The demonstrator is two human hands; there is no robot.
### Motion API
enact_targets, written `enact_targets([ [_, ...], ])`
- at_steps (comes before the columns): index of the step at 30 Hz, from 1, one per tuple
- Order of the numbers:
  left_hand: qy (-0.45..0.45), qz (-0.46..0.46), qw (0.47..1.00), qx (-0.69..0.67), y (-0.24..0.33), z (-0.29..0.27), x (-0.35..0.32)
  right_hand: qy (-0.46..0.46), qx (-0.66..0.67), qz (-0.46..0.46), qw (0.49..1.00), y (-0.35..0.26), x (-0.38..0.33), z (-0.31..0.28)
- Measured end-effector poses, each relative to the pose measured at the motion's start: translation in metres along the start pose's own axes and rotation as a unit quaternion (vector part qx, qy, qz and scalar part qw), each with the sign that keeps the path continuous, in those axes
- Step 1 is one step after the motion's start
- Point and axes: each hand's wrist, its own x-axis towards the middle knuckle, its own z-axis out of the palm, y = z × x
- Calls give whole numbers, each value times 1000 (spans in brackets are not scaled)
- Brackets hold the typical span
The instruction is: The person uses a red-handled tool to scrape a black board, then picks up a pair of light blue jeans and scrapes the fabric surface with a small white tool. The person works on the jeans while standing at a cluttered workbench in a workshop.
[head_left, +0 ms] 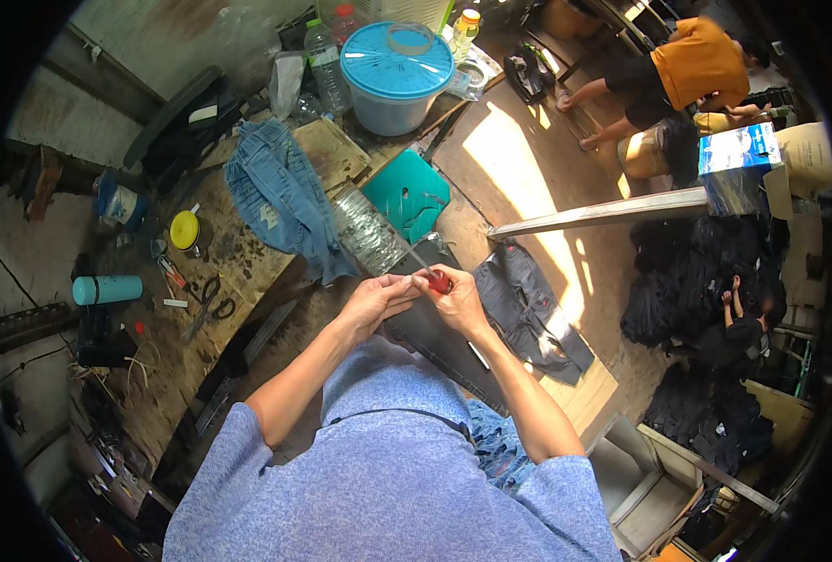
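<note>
Red-handled tool within right fingers.

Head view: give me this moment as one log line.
right hand: holds red-handled tool | left hand: fingertips beside it, hold unclear | denim garment: on workbench | blue-lidded bucket: upright
</note>
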Motion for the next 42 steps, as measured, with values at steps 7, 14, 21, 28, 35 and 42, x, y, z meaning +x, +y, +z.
enact_targets([
  [7, 249, 214, 884, 333, 5, -15, -7, 56, -82, 66, 993, 14, 28, 9],
  [14, 245, 386, 742, 489, -20, -22, -19, 112, -143, 41, 983, 23, 19, 25],
  [21, 233, 400, 729, 504, -35, -30, -9, 168, -264, 21, 950, 6, -20, 46],
  [28, 212, 393, 753, 483, -34, -34, -1, 186, -271, 35, 944, 18, -22, 49],
  [35, 225, 409, 718, 516, -27, -29, 1, 194, -216, 107, 951, 11, 28, 35],
  [42, 237, 394, 737, 495, -16, -32, 4, 170, -314, 60, 932, 2, 38, 40],
])
